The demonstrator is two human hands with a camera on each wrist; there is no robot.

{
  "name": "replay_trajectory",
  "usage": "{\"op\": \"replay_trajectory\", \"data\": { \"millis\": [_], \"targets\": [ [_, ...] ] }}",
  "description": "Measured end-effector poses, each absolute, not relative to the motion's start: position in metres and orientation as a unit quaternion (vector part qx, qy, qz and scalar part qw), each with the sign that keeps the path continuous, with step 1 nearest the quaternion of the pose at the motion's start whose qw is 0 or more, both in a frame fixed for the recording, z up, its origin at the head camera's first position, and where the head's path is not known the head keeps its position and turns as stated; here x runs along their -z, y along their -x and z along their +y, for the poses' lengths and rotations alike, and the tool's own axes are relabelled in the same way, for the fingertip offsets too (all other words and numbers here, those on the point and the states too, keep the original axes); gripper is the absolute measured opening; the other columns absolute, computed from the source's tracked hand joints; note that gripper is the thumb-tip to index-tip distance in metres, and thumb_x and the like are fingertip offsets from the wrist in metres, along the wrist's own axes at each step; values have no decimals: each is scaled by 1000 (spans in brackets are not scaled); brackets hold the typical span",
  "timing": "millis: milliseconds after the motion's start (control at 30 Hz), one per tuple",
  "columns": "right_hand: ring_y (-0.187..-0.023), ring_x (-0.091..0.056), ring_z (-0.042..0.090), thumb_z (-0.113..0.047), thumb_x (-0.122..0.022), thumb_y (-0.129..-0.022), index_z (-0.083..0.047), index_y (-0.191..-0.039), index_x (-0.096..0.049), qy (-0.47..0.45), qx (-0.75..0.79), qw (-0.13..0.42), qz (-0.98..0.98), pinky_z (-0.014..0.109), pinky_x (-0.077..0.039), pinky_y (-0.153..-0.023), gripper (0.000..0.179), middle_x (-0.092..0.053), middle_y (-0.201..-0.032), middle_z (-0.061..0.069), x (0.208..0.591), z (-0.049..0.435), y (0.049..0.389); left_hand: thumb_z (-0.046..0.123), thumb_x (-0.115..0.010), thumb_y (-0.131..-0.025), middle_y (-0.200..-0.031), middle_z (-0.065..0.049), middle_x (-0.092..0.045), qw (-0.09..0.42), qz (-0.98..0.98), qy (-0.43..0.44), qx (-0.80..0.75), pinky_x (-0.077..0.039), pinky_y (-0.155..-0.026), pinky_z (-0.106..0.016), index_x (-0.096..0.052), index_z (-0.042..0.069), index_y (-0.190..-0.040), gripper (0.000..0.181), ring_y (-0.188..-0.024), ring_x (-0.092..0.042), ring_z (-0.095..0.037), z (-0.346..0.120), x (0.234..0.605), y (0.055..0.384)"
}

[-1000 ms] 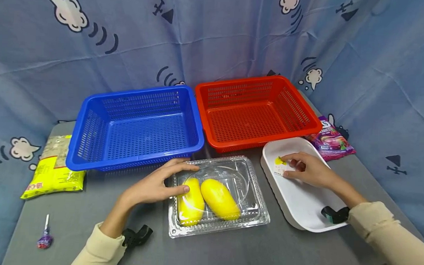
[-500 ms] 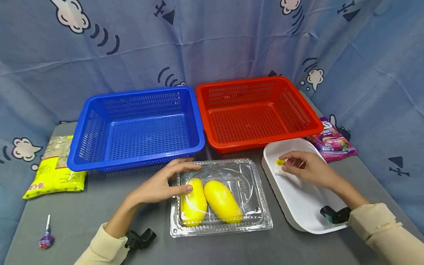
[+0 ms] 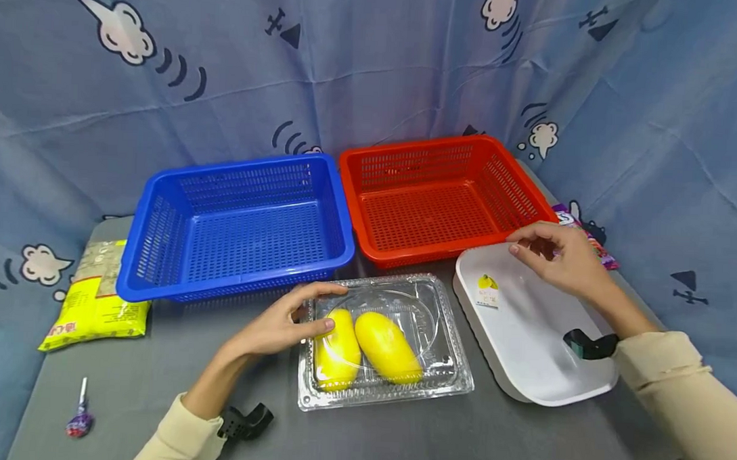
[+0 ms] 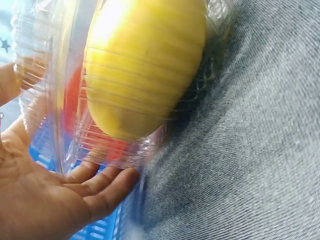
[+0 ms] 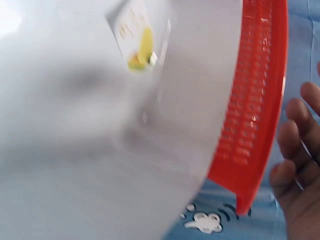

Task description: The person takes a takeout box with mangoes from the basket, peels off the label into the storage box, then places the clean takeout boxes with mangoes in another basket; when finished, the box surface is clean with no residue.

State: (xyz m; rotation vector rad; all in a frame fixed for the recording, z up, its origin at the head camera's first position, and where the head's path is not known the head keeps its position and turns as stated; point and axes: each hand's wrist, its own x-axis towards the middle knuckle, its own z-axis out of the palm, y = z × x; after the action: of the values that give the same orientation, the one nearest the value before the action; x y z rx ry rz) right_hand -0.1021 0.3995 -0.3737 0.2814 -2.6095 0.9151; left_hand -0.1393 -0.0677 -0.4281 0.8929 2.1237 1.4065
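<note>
Firstly, well to the left of the left fingers there lie a yellow packet (image 3: 98, 298) and, nearer to the person, a lollipop (image 3: 80, 419). Just beyond these fingers stands the blue basket (image 3: 239, 281).

The left hand (image 3: 280, 325) has its thumb spread apart from the fingers, at the left side of a clear box (image 3: 399, 397). The thumb lies over the lid, and in the left wrist view the fingertips (image 4: 131, 176) are at the box wall, not clamped. Through the lid, close to this thumb, one sees a yellow fruit (image 3: 337, 357) and a second fruit (image 3: 387, 347) to its right. The plastic looks thin, so I judge that a light, even touch keeps the box steady without bending the lid.

Between the hands, farther away, is the red basket (image 3: 441, 249). Left of the right fingers, inside the white tub (image 3: 534, 371), there is a fruit card (image 3: 487, 292). It seems to lie flat, therefore one edge should be lifted before pinching it.

The right hand (image 3: 565, 260) is near the far rim of the tub; its fingers are loosely bent, slightly apart, with nothing between them. A raised wrist would help the black wrist device (image 3: 590, 346) pass the rim. Behind these fingers, to the right, a purple packet (image 3: 605, 257) is partly hidden.
</note>
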Motion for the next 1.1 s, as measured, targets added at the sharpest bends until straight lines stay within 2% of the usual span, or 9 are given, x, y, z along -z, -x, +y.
{"op": "replay_trajectory", "data": {
  "millis": [100, 200, 333, 433, 500, 633, 833, 1000, 1100],
  "targets": [
    [-65, -48, 7, -1, -80, -80, -11, -96, -79, -106, -298, 234, -919, 16, -39, -56, 19, -60, -78, -9, 367, 408, 111, 24, -69, -96, -155, -1, -50, 206, 763, -339, -511, -38, -111, -59, -55, 26, -145, 51, -139, -46, -33, -67, 430, 140],
    [-80, -51, 11, -9, -79, -82, -7, -107, -77, -82, -275, 244, -926, 15, -41, -66, 25, -65, -91, 1, 364, 421, 120, 21, -66, -98, -153, -3, -51, 199, 760, -343, -515, -39, -109, -55, -56, 23, -144, 48, -136, -47, -32, -66, 433, 141],
    [-110, -49, 29, -24, -76, -86, -3, -128, -67, -43, -245, 181, -951, 41, -43, -88, 48, -64, -124, 19, 362, 436, 131, 21, -62, -100, -153, 0, -51, 208, 765, -331, -513, -39, -106, -52, -56, 26, -144, 45, -136, -46, -30, -66, 434, 140],
    [-122, -41, 42, -34, -75, -86, -1, -142, -55, -24, -221, 112, -969, 61, -37, -92, 67, -53, -143, 28, 363, 445, 136, 21, -60, -100, -152, 1, -51, 219, 767, -325, -508, -38, -106, -55, -56, 27, -144, 45, -137, -45, -30, -67, 432, 139],
    [-125, -37, 46, -38, -75, -86, -2, -148, -48, -16, -208, 74, -975, 65, -37, -93, 78, -46, -150, 30, 365, 448, 138, 21, -60, -100, -152, 1, -51, 226, 765, -326, -507, -39, -106, -57, -56, 28, -144, 45, -137, -44, -30, -68, 431, 138],
    [-128, -32, 48, -44, -74, -85, -3, -156, -37, -5, -194, 34, -980, 69, -39, -94, 90, -37, -156, 30, 367, 451, 140, 21, -60, -99, -148, -1, -50, 236, 762, -337, -501, -39, -105, -56, -57, 29, -144, 45, -136, -44, -30, -69, 428, 137],
    [-129, -28, 47, -47, -72, -88, -1, -159, -29, 7, -206, 9, -978, 70, -40, -93, 95, -31, -160, 30, 366, 454, 143, 21, -60, -100, -137, -5, -51, 266, 749, -365, -485, -42, -96, -45, -58, 30, -144, 44, -123, -45, -27, -68, 420, 133],
    [-129, -26, 45, -48, -72, -88, 0, -160, -25, 9, -218, -10, -976, 69, -41, -94, 98, -27, -161, 30, 364, 456, 145, 21, -59, -100, -135, -1, -55, 287, 730, -398, -476, -42, -97, -45, -59, 28, -143, 43, -120, -43, -23, -65, 409, 128],
    [-128, -26, 45, -48, -71, -89, -1, -160, -24, 9, -217, -9, -976, 68, -41, -94, 98, -28, -160, 30, 365, 456, 144, 19, -59, -99, -137, 2, -57, 284, 721, -415, -476, -42, -99, -47, -59, 27, -142, 43, -122, -44, -26, -64, 400, 125]
  ]
}}
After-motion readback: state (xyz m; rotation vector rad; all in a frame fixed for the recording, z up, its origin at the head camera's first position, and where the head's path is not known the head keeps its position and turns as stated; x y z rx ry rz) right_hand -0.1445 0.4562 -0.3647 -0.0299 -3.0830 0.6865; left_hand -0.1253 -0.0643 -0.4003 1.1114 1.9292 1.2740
